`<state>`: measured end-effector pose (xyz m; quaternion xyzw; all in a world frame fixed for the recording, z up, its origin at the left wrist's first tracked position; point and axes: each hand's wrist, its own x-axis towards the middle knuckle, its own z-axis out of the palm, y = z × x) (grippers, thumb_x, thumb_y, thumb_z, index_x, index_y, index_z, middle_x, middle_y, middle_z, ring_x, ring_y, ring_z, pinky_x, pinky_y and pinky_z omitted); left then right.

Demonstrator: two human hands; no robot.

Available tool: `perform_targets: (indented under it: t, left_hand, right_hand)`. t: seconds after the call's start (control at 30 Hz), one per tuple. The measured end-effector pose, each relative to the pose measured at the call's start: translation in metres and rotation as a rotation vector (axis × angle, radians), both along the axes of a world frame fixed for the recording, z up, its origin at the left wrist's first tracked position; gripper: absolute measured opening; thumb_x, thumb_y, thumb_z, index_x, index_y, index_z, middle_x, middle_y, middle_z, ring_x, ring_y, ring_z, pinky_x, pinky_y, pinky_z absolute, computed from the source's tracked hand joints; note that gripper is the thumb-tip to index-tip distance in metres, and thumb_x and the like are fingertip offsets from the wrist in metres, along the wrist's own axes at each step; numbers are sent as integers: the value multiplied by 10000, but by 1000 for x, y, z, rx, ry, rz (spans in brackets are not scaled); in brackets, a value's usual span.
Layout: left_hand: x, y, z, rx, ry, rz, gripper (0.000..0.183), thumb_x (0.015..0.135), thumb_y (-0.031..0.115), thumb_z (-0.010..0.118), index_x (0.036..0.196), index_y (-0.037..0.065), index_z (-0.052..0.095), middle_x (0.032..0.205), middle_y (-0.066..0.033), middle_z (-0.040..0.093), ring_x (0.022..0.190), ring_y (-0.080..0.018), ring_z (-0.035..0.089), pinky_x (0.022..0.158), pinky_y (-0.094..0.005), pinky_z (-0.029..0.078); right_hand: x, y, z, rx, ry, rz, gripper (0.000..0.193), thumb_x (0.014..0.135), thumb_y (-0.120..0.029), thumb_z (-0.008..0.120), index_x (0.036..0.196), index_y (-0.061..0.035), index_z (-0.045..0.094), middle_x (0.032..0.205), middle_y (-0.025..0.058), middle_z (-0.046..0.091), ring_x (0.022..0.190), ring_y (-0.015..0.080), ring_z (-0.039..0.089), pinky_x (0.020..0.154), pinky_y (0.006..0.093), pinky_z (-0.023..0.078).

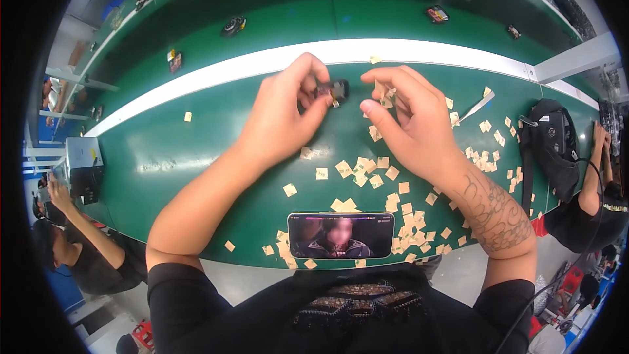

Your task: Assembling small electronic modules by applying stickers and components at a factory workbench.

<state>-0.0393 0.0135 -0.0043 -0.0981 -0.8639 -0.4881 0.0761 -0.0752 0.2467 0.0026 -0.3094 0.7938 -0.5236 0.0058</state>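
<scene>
My left hand (285,115) pinches a small dark part (335,90) between thumb and fingertips, raised just above the green worktop (196,157) and turned toward my other hand, so the face I am working on points right. My right hand (409,121) is curled, thumb and forefinger closed on a small tan square (386,96) just beside the part. The two hands nearly meet; the part sits between them, near the white strip (249,65) that runs across the far side of the worktop.

Under and right of my right hand lies a loose scatter of tan squares (367,174), thickest below the wrist and thinning toward the near edge. They are within a short reach of the hand that picks them, which fits that arrangement. Whether they are fresh pieces or peeled backings I cannot tell.

A phone (341,235) lies flat on its long side at the near edge, screen lit, centred in front of me: readable without moving my head, clear of the working spot.

Further right, a thin pale tool (477,109) lies untouched, beyond it a black bag (553,147). Further left, a grey box (80,164) at the worktop's end. Other dark parts (234,25) rest on the green surface past the white strip. Other people (92,255) sit at either end; their hands are apart from mine.
</scene>
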Motion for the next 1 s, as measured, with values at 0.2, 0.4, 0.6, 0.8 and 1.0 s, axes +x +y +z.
perform_targets:
  t: [0.2, 0.4, 0.6, 0.8, 1.0]
  left_hand:
    - [-85, -46, 9, -334, 185, 208, 218, 956, 87, 766, 1152, 63, 672, 887, -39, 710, 767, -153, 626, 755, -306, 519]
    - [-133, -67, -17, -741, 128, 261, 268, 1058, 344, 666, 1274, 206, 745, 1366, -142, 671, 1346, -373, 539, 1139, -502, 441]
    - [-143, -146, -28, -753, 152, 301, 373, 1105, 419, 559, 1378, 238, 737, 1491, -139, 632, 1424, -384, 551, 1194, -513, 422]
    - [-101, -146, -17, -797, 163, 249, 364, 1068, 240, 649, 1416, 135, 674, 1399, -174, 628, 1330, -382, 595, 1151, -466, 468]
    - [-89, -141, -8, -667, 208, 213, 322, 1054, 109, 655, 1373, 67, 671, 1227, -168, 668, 1176, -364, 662, 1014, -422, 542]
  right_hand:
    - [-5, -2, 2, -29, -147, -32, 152, 1035, -74, 685, 1165, 5, 677, 1005, 139, 685, 782, 201, 654, 729, 327, 538]
    - [-13, 4, -17, -128, -1, -2, 71, 1058, -21, 619, 1086, 22, 670, 985, 117, 698, 747, 174, 623, 687, 318, 504]
    - [-13, 3, -5, -36, -150, 70, 62, 1046, -40, 660, 1046, 21, 670, 843, 82, 669, 667, 148, 568, 633, 315, 475]
    - [-14, 3, -10, -64, -158, 16, 76, 1047, -52, 671, 1028, 22, 674, 832, 79, 675, 663, 131, 561, 626, 303, 471]
    - [-15, -2, -15, -118, -50, -26, 124, 1043, -26, 672, 1149, 11, 724, 928, 98, 729, 682, 136, 577, 646, 300, 491]
